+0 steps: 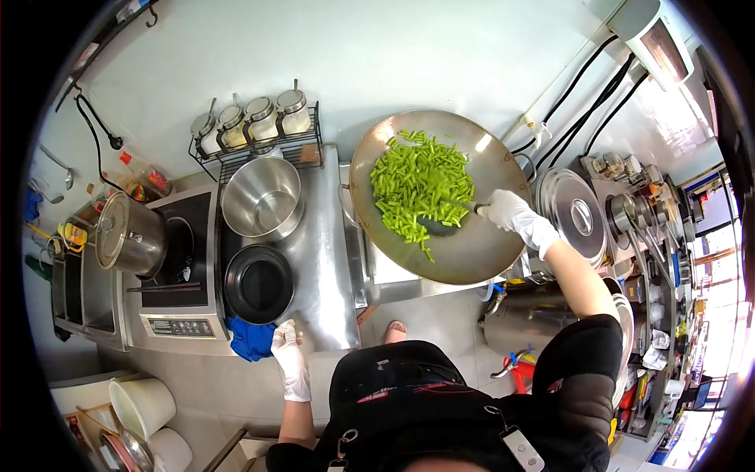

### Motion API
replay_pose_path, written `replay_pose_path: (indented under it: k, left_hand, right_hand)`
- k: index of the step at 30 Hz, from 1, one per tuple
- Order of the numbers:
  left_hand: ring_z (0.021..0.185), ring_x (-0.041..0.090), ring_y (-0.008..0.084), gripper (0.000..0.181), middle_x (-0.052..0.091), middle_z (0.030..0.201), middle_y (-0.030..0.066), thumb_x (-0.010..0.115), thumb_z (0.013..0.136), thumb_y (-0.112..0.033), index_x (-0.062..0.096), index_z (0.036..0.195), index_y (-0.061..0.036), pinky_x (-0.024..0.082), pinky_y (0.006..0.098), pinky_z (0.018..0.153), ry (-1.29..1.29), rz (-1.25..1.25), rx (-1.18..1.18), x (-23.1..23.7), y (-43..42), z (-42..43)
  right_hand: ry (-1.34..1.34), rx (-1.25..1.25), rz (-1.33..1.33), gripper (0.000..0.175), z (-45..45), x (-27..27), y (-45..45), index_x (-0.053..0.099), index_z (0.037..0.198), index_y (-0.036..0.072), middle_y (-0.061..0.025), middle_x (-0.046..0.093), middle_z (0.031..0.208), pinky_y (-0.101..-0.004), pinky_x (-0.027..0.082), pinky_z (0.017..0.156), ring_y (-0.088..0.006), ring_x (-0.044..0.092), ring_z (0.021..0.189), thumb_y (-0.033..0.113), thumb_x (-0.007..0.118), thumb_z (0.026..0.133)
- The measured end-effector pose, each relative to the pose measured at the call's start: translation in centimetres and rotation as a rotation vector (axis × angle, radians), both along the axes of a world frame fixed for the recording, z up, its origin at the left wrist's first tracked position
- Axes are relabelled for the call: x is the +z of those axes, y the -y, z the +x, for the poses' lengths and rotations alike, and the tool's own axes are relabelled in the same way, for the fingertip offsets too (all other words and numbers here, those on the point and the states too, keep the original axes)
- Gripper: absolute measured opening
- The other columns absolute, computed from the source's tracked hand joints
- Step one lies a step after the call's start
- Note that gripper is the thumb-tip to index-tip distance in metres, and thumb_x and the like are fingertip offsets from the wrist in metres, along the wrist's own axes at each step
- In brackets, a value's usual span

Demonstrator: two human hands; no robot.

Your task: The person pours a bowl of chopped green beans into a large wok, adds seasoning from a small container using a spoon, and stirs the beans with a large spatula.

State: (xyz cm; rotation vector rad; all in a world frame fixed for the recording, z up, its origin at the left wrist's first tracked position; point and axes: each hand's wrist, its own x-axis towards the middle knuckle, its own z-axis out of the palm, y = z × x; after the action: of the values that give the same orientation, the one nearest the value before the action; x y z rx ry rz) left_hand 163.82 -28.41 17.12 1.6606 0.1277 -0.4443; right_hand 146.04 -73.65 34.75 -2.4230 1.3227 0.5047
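A large metal wok (472,253) holds a heap of cut green vegetable stems (422,177). My right hand (512,213), in a white glove, grips the dark handle of a cooking utensil over the wok's right side. The head of this utensil is hard to make out among the stems. My left hand (290,360), also gloved, is low beside the counter's front edge with its fingers curled. Next to it lies a blue cloth (252,339); whether the fingers touch the cloth is unclear. Behind the cloth sits a black pan or bowl (259,284).
A deep steel pot (262,197) stands on the steel counter (324,253), below a wire rack with seasoning jars (293,115). Farther left, a lidded pot (131,233) sits on an induction cooker (177,295). Round metal lids (581,215) and a large steel drum (522,318) are at right.
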Motion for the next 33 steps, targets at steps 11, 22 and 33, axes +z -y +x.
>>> replay_pose_path:
  k: [11, 22, 33]
  left_hand:
    - [0.061, 0.051, 0.0052, 0.014, 0.062, 0.083, -0.0011, 0.055, 0.090, -0.015, 0.064, 0.093, -0.0039, 0.039, 0.0197, 0.055, -0.032, 0.019, 0.004, -0.4, 0.2, -0.4]
    - [0.060, 0.052, 0.0050, 0.015, 0.061, 0.083, -0.0009, 0.055, 0.090, -0.014, 0.064, 0.092, -0.0032, 0.039, 0.0192, 0.053, 0.017, 0.037, -0.021, -0.3, 0.8, -0.3]
    - [0.060, 0.051, 0.0052, 0.014, 0.061, 0.080, -0.0010, 0.055, 0.090, -0.014, 0.064, 0.091, -0.0033, 0.039, 0.0200, 0.053, -0.011, 0.048, 0.010, 0.1, 0.2, -1.3]
  right_hand:
    - [-0.079, 0.526, -0.987, 0.009, -0.6, 4.8, -5.0, 0.063, 0.069, 0.008, -0.0066, 0.060, 0.067, -0.0303, 0.049, 0.050, -0.0191, 0.063, 0.058, 0.011, 0.055, 0.074]
    - [-0.222, 0.149, -0.572, 0.019, -3.5, 3.8, 5.3, 0.068, 0.081, 0.003, -0.0170, 0.065, 0.083, -0.0402, 0.050, 0.070, -0.0318, 0.064, 0.081, 0.018, 0.059, 0.073]
    - [-0.056, 0.453, -0.811, 0.014, 1.8, 5.3, 2.9, 0.064, 0.086, 0.008, -0.0108, 0.064, 0.077, -0.0389, 0.051, 0.062, -0.0264, 0.064, 0.076, 0.016, 0.060, 0.075]
